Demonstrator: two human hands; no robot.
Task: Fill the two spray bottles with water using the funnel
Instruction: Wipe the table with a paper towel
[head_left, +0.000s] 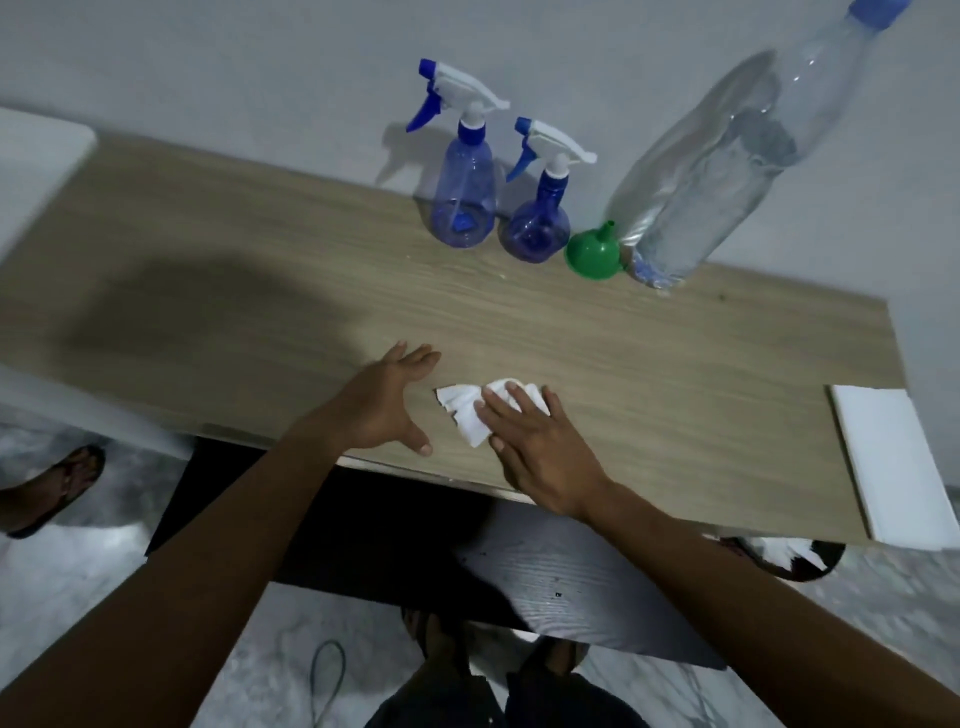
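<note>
White tissue (470, 410) lay pressed flat under right hand (535, 441), fingers spread; left hand (387, 402) open, empty, just beside it on wooden surface (234, 312). Well beyond both, nearer the right: two upright spray bottles (465, 202), green funnel (595, 254), tall water bottle (706, 182).

Looks like plain room in someone's home, not lab or shop. Light wood-grain laminate table (260, 270) pushed against bare white wall (208, 62), marbled tile floor (78, 587) underneath, sandalled foot (57, 488) of second person at left, loose cable (327, 675) on floor. Dim indoor lighting, household stuff only.
</note>
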